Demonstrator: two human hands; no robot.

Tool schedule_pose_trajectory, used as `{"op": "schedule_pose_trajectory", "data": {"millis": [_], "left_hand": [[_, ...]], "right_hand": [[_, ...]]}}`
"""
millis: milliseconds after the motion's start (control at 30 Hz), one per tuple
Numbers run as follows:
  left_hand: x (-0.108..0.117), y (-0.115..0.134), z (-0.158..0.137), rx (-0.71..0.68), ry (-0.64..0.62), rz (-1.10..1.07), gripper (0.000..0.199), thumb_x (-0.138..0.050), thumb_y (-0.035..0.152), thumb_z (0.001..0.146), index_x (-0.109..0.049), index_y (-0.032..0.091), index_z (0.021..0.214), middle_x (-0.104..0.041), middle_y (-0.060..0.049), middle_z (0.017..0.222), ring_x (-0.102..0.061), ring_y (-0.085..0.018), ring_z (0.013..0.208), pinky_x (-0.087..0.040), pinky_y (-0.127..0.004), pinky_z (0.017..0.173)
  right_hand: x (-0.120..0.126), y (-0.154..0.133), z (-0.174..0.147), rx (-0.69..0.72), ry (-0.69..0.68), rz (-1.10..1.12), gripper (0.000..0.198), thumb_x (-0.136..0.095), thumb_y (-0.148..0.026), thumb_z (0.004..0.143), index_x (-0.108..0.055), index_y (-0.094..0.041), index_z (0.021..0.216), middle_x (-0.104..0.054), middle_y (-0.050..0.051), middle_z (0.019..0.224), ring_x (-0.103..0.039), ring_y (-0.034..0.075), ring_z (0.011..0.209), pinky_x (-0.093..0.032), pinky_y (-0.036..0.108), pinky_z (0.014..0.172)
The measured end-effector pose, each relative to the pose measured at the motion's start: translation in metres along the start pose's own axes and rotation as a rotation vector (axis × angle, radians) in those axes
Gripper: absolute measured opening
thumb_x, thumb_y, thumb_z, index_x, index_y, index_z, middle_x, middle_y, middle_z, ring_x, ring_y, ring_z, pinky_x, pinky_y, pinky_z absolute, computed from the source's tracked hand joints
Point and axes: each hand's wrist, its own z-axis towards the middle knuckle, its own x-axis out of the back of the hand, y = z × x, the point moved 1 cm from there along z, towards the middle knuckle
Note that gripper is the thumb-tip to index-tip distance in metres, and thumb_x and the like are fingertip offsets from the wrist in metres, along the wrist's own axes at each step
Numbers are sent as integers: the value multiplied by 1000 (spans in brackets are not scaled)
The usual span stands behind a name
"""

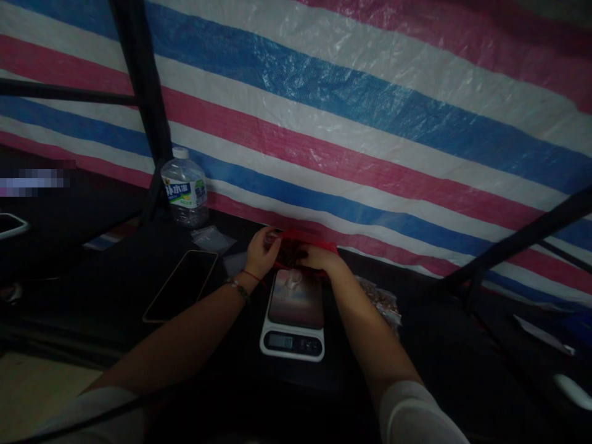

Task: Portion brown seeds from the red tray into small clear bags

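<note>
At the far side of the scale, my left hand [263,253] curls its thumb and fingers around a small clear, shiny thing [272,237] beside a red plastic bag [319,238]. My right hand [316,258] reaches into the opening of that bag, its fingers bent down among dark contents; the fingertips are hidden. Between my forearms lies a white digital kitchen scale [292,353] with a reflective top plate. A small clear round object [293,279] sits on the far part of the plate.
Left of the scale lie a phone [181,287] and clear plastic bags [213,239], with a large plastic bottle [185,188] behind. Filled clear bags [382,299] lie beyond my right forearm. A striped tarp [324,135] closes off the back, and dark frame bars [141,80] stand at both sides.
</note>
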Motion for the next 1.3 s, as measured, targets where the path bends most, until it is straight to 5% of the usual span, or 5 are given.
{"op": "schedule_pose_trajectory", "data": {"millis": [533,833,967,1167,1300], "left_hand": [[9,19,4,-111,-231,112,25,-52,14,68,-58,17,92,-64,-5,89,-61,-20,84,-51,-33,79],[22,44,11,-213,-1050,101,54,-75,48,61,-67,26,109,-70,-3,93,-64,-20,81,-48,-27,74],[16,45,7,-253,-1070,187,35,-71,47,66,-71,25,93,-69,-3,91,-64,-19,81,-47,-26,73],[5,35,8,-95,-716,382,22,-57,36,78,-69,21,90,-69,-7,93,-64,-21,87,-48,-30,78],[-1,32,6,4,-671,481,22,-56,34,79,-69,21,90,-70,-9,95,-64,-23,91,-49,-31,80]], "right_hand": [[-8,-22,-5,-38,21,-102,27,-60,-20,80,-72,-18,104,-72,10,100,-66,19,82,-46,23,70],[-13,-9,2,-27,71,59,20,-59,-18,81,-74,-17,93,-74,9,93,-67,19,78,-46,24,66],[-15,-2,3,-60,140,139,25,-58,-14,81,-71,-18,103,-72,8,101,-67,18,85,-47,23,73],[-10,-3,4,-96,267,291,25,-57,-14,83,-70,-19,104,-71,6,106,-66,18,92,-48,25,82],[-7,-6,10,-58,369,408,26,-54,-13,85,-70,-19,104,-71,5,105,-65,17,95,-47,27,88]]}}
